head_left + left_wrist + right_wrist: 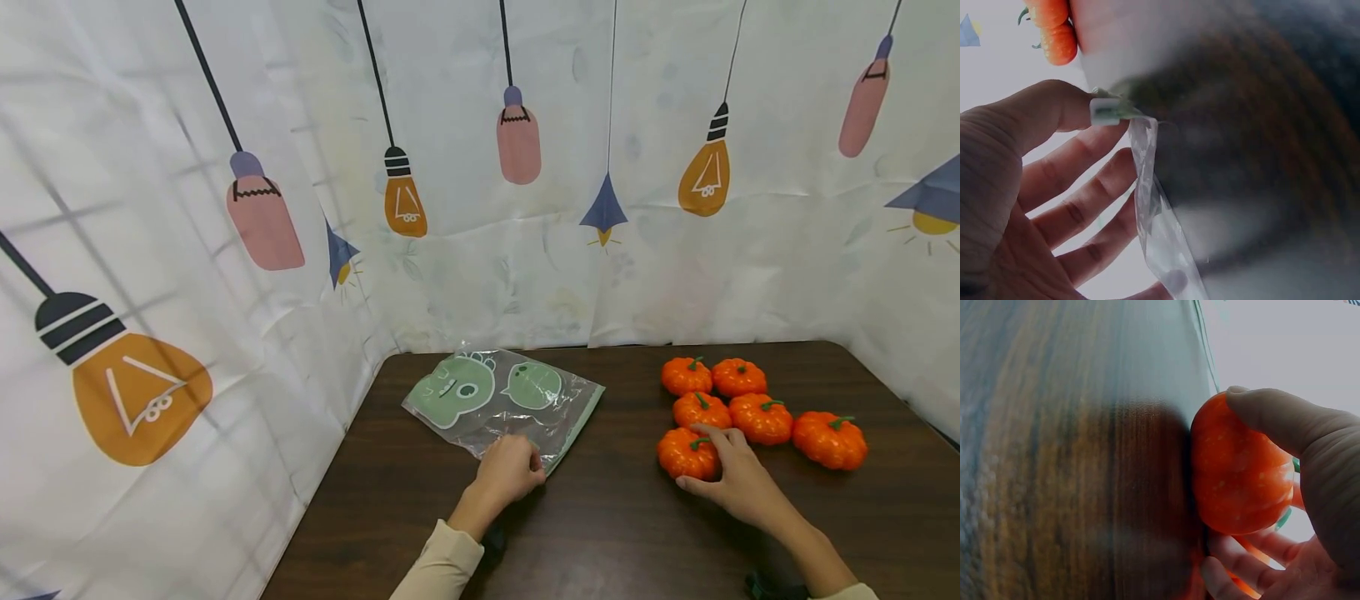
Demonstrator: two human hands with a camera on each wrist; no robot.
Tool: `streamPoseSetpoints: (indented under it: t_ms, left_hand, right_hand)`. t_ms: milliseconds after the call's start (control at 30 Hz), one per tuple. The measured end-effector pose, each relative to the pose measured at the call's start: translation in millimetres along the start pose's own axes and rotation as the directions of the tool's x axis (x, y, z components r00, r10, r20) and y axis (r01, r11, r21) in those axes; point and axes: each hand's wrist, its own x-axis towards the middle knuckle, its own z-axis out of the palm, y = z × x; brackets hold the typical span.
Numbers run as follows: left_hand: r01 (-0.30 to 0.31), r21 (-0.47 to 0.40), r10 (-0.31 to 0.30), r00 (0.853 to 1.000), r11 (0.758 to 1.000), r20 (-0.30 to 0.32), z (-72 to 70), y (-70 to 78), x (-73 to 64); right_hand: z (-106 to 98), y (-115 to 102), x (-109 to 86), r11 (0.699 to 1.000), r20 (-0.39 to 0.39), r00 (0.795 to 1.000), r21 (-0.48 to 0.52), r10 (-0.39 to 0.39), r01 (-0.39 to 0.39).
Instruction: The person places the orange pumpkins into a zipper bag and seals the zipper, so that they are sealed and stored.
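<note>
My left hand pinches the near corner of a clear plastic zip bag printed with green cartoon faces, which lies flat on the table. In the left wrist view, a small pale tab on the bag's edge sits between thumb and forefinger, the other fingers spread behind the plastic. On the right, my right hand grips a small orange toy pumpkin with a green stem, the nearest of a group. The right wrist view has the thumb over one side of this pumpkin, its underside close to the tabletop.
Several more orange pumpkins are clustered behind and to the right of the held one, the rightmost pumpkin close beside them. The dark wooden table ends at a white curtain printed with lamps, at the back and sides.
</note>
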Motion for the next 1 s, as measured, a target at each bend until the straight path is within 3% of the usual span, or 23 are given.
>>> streamPoseSetpoints:
  t_ms: [267, 667, 867, 1000]
  left_hand:
    - [0.024, -0.025, -0.024, 0.999, 0.999, 0.028, -0.8, 0.5, 1.9]
    - [0.086, -0.05, -0.088, 0.996, 0.995, -0.031, 2.8, 1.8, 2.2]
    - [0.145, -0.076, -0.153, 0.983, 0.986, -0.1, 3.2, 1.9, 2.0]
    - [0.196, -0.081, -0.206, 0.967, 0.977, -0.152, 1.7, 4.0, 1.3]
  right_hand:
    - [-1.6, -0.9, -0.5, 1.0, 0.011, 1.0, -0.006, 0.017, -0.017]
    - [1.0, -3.1, -1.9, 1.0, -0.012, 1.0, 0.007, -0.003, 0.003]
    - [0.3, -8.9, -0.1, 0.999, -0.038, 0.999, 0.021, -0.034, 0.035]
    - [0.1, -14.8, 3.1, 0.997, -0.063, 0.996, 0.044, -0.068, 0.071]
